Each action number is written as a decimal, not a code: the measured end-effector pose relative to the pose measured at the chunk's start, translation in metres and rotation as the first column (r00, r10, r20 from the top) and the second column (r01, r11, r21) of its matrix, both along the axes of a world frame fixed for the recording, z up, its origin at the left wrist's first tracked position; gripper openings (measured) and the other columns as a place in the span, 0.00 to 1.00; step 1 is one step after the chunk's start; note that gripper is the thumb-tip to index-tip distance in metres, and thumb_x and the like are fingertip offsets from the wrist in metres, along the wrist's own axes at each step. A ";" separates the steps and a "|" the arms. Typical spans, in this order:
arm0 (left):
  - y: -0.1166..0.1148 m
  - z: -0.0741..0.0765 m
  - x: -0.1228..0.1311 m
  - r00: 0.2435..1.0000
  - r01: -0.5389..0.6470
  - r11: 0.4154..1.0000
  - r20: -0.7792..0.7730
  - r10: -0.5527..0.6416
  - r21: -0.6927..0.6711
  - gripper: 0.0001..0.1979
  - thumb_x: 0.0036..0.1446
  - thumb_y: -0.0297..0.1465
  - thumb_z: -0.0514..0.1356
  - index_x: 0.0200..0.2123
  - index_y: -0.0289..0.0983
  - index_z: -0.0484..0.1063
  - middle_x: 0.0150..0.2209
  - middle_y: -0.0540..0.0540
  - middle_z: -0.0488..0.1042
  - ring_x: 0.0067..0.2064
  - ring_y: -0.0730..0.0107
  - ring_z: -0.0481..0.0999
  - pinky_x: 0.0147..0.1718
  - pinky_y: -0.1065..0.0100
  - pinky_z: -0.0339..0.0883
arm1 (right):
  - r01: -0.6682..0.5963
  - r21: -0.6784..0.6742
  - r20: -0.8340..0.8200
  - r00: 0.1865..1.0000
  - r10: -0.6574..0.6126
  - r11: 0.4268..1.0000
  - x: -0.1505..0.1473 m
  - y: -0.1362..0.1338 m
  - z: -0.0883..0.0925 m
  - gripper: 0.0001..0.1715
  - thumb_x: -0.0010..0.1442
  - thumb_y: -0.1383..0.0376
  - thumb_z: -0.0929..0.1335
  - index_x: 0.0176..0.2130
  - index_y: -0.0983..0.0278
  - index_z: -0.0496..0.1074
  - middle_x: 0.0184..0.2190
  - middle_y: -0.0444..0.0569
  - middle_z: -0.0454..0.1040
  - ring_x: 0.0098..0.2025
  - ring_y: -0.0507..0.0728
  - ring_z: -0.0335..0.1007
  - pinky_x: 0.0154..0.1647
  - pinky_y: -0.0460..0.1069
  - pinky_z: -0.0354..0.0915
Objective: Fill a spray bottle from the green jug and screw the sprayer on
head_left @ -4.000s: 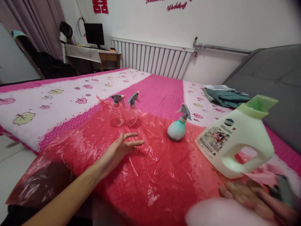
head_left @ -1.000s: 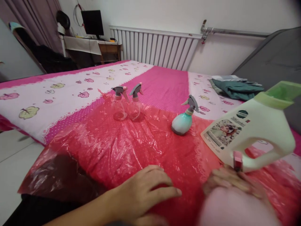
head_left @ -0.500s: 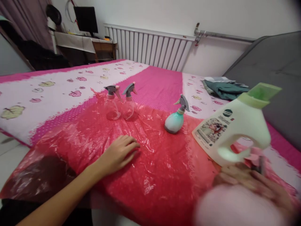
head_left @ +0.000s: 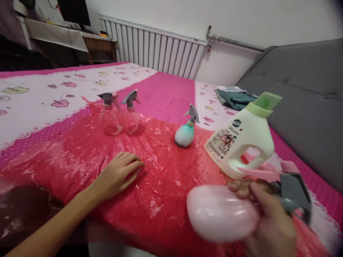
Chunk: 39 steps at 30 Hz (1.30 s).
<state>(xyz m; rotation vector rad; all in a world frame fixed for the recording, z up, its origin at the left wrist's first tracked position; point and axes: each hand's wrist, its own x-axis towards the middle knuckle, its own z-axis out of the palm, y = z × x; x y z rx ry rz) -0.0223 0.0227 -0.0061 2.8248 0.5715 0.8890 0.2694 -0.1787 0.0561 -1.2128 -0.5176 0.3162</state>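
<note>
My right hand [head_left: 276,217] is wrapped round the neck of a pink spray bottle [head_left: 222,214] with a grey and pink trigger head. The bottle lies on its side in the air, its round body toward the left. My left hand [head_left: 120,175] rests on the red plastic sheet [head_left: 166,185], fingers loosely spread, holding nothing. Beyond it two clear spray bottles [head_left: 111,121] with grey heads stand side by side. A teal and white spray bottle [head_left: 184,135] stands near the middle. Close behind the pink bottle is a large pale green detergent jug [head_left: 241,139] with a green cap.
The sheet covers part of a bed with a pink and white leaf-patterned cover [head_left: 171,89]. Folded clothes [head_left: 235,98] lie by the grey headboard [head_left: 300,85]. A radiator [head_left: 152,46] runs along the wall, and a desk with a monitor [head_left: 75,14] stands at the back left.
The pink spray bottle has come up and tilted sideways in my right hand, its head now in sight. My left hand stays on the sheet. The view has swung to the right.
</note>
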 end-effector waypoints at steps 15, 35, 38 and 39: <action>-0.002 0.010 -0.001 0.997 0.011 0.998 -0.071 -0.006 0.068 0.11 0.73 0.26 0.55 0.48 0.40 0.78 0.44 0.42 0.83 0.43 0.60 0.79 0.44 0.58 0.70 | 0.112 -0.034 0.125 0.986 -0.107 0.993 0.009 -0.008 0.005 0.15 0.50 0.58 0.82 0.24 0.60 0.77 0.23 0.44 0.77 0.27 0.56 0.77 0.34 0.51 0.77; -0.004 0.008 0.001 0.998 0.053 0.986 -0.047 -0.047 0.157 0.10 0.75 0.23 0.54 0.48 0.37 0.75 0.43 0.43 0.80 0.42 0.60 0.78 0.45 0.60 0.67 | 0.089 -0.021 -0.091 0.992 -0.091 0.996 0.007 -0.004 -0.001 0.19 0.45 0.57 0.81 0.20 0.59 0.70 0.20 0.41 0.71 0.25 0.55 0.71 0.36 0.54 0.74; -0.004 0.006 0.002 0.999 0.047 0.986 -0.016 -0.045 0.158 0.11 0.75 0.24 0.53 0.47 0.37 0.76 0.43 0.44 0.80 0.41 0.61 0.77 0.45 0.60 0.67 | 0.028 0.001 -0.088 0.996 -0.027 1.000 0.006 -0.002 0.001 0.18 0.45 0.58 0.81 0.20 0.59 0.72 0.19 0.41 0.70 0.25 0.54 0.72 0.36 0.53 0.74; -0.004 0.006 0.002 0.999 0.046 0.987 -0.006 -0.045 0.155 0.11 0.75 0.24 0.53 0.47 0.38 0.76 0.42 0.44 0.80 0.41 0.61 0.77 0.44 0.60 0.67 | -0.015 0.009 -0.102 0.995 0.016 1.000 0.006 -0.001 0.002 0.20 0.47 0.57 0.80 0.18 0.58 0.69 0.17 0.40 0.67 0.23 0.54 0.70 0.34 0.54 0.74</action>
